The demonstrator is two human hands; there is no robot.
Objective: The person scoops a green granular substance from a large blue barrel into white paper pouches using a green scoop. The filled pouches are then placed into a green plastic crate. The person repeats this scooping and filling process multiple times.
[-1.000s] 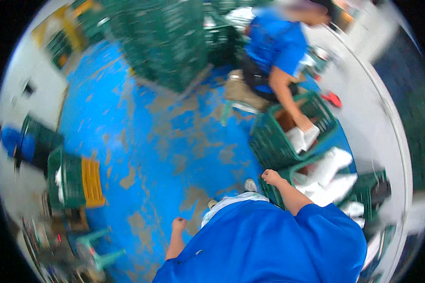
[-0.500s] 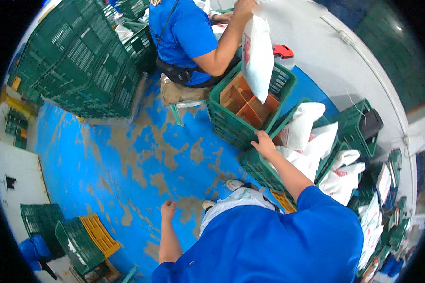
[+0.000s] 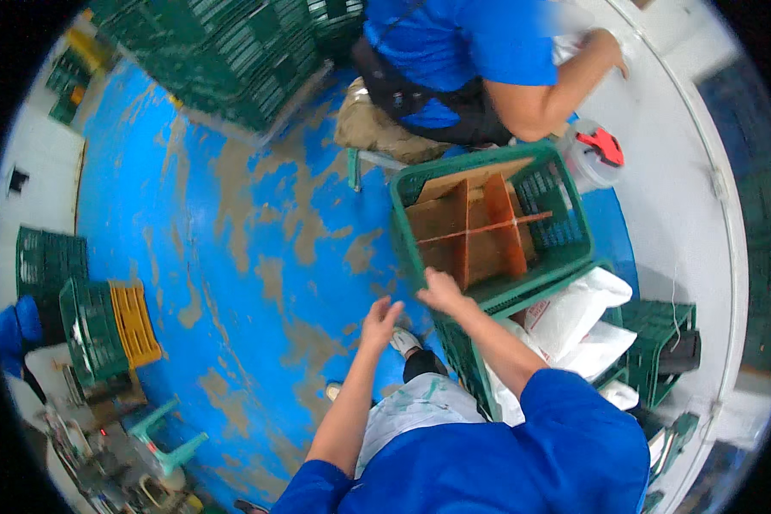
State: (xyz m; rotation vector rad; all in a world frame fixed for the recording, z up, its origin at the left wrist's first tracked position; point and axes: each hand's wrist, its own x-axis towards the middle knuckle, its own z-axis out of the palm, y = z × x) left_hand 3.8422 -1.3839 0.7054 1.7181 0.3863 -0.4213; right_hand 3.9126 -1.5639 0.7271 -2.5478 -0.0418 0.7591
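Far left there's a green crate (image 3: pixel 86 343) with a yellow crate (image 3: pixel 134 324) right up against it, and a light green stool (image 3: pixel 170 437) nearer on the scuffed blue floor (image 3: pixel 137 223). Up top, a tall stack of green crates (image 3: pixel 223 68). Then the left hand (image 3: pixel 381 324), raised over the floor, fingers loosely parted. The right hand (image 3: pixel 444 291) is just beside it, the two apart, with its fingers at the near left corner of the divided green crate (image 3: pixel 540 278); can't tell if they're actually gripping the rim. Brown dividers (image 3: pixel 507 227) split that crate inside. A co-worker in blue (image 3: pixel 463 60) sits behind it. Nearer, white bags (image 3: pixel 574 317) fill another green crate (image 3: pixel 460 355). Past the divided one, a clear tub with a red top (image 3: pixel 593 163).
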